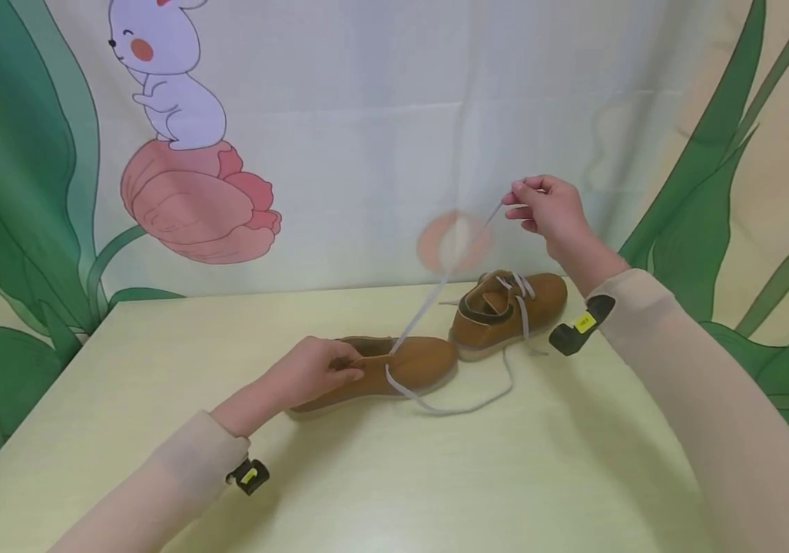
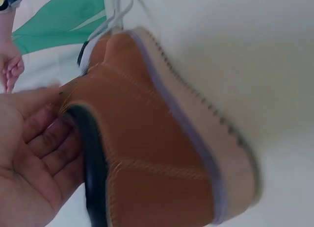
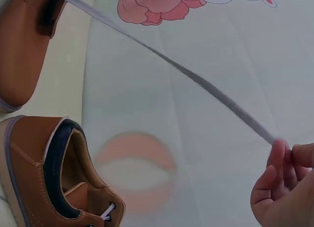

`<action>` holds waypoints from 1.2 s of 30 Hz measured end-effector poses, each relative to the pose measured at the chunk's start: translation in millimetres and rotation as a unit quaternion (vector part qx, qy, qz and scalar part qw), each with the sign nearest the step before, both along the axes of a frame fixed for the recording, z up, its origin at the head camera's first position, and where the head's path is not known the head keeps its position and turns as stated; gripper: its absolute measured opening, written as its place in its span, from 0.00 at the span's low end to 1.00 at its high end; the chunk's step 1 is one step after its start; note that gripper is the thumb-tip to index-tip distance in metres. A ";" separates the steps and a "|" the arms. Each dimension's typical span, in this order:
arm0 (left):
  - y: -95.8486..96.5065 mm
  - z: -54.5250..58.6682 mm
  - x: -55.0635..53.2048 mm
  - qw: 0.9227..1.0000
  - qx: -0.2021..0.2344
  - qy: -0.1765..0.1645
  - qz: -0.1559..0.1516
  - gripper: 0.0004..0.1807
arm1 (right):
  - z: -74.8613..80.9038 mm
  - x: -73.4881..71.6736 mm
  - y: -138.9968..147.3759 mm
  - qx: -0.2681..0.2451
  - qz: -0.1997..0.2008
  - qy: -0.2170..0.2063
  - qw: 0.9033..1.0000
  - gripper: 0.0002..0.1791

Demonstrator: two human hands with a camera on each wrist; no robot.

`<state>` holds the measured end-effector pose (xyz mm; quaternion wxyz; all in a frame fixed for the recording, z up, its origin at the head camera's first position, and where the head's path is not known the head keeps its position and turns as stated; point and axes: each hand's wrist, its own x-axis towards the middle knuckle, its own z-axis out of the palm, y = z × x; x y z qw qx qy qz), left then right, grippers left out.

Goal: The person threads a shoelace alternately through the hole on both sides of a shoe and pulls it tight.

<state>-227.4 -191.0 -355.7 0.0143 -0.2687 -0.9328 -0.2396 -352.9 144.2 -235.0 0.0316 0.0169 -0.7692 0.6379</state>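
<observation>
A brown shoe [image 1: 429,361] lies on its sole on the table, toe pointing right. My left hand [image 1: 314,372] grips the near side of its opening, fingers inside and thumb outside, as the left wrist view also shows [image 2: 39,158]. Up at the right, my right hand [image 1: 549,211] pinches one end of a pale grey shoelace [image 1: 429,303]. That length runs taut and slanting down to the front of the shoe's opening. The lace's other length [image 1: 449,413] lies loosely curved on the table. In the right wrist view the lace [image 3: 211,89] stretches straight to the pinching fingertips.
A second brown shoe [image 1: 542,299], with its lace threaded and loose ends hanging, stands behind and to the right, close to the first one's toe. Behind the pale yellow table [image 1: 435,491] hangs a printed cloth [image 1: 366,153] with a rabbit and flowers.
</observation>
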 end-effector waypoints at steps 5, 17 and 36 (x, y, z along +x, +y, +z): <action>-5.0 16.5 -18.1 0.999 -0.025 -0.014 0.046 0.12 | -6.8 13.3 -3.8 0.051 0.077 0.002 0.996 0.08; 7.5 40.4 -65.7 0.982 -0.169 -0.084 0.024 0.11 | -71.0 49.4 -65.8 0.216 0.333 0.027 0.917 0.16; 2.3 32.8 -77.6 0.982 -0.135 -0.117 0.065 0.13 | -134.6 35.0 -129.0 0.367 0.246 0.054 0.895 0.14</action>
